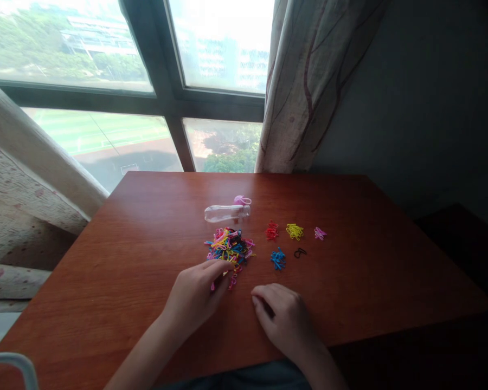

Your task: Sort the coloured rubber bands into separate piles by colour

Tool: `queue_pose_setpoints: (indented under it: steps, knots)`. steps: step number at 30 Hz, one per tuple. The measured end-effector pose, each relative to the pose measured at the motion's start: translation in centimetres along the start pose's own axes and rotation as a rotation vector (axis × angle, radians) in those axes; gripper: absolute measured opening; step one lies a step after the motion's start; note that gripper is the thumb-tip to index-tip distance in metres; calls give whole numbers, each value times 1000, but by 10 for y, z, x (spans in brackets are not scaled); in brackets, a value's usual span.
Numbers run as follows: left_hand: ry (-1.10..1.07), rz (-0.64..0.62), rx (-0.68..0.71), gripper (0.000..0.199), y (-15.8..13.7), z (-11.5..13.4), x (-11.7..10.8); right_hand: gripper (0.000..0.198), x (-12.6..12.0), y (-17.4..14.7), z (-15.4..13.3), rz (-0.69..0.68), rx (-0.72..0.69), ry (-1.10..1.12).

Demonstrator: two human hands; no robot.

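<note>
A mixed heap of small coloured elastic bands [228, 246] lies on the wooden table, in pink, yellow, blue, red and black. At the heap's near edge is my left hand [197, 287], its index finger reaching over the bands and its thumb apart below. Some pink bands show between and beside these fingers. My right hand [284, 314] rests on the tabletop to the right, fingers curled and tips together, with nothing visible in them. Beyond it lie small piles of red bands [271, 230], yellow bands [295, 232], blue bands [278, 259], pink bands [320, 233] and a little black band [300, 253].
Behind the heap a clear bottle [223, 213] lies on its side, with a pink looped cap [241, 200] beside its neck. The brown table [154, 216] ends at a window with curtains [293, 81]. A pale curved bar [14, 360] is at the lower left.
</note>
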State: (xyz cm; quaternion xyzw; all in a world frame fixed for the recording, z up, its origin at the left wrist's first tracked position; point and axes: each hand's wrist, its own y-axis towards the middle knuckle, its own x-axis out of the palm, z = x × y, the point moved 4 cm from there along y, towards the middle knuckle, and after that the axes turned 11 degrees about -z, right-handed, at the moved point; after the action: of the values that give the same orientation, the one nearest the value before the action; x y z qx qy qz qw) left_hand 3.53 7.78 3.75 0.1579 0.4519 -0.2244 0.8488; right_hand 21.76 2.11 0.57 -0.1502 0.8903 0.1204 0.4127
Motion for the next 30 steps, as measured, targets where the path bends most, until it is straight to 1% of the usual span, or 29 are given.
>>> queue_pose_setpoints:
  steps: [5, 9, 13, 17, 23, 30]
  knots:
    - [-72, 72, -31, 17, -27, -16, 4, 18, 1, 0, 1, 17, 9, -10]
    - [-47, 60, -37, 17, -37, -18, 13, 18, 2, 1, 1, 21, 27, -25]
    - [22, 24, -53, 18, -39, -15, 20, 17, 4, 3, 0, 30, 39, -36]
    - [65, 8, -61, 19, -38, -14, 21, 18, 5, 5, 0, 35, 52, -39]
    - [81, -7, -55, 20, -37, -13, 20, 17, 7, 9, -5, 40, 66, -57]
    - [72, -14, -70, 18, -37, -16, 24, 15, 14, 17, -12, 4, 81, -93]
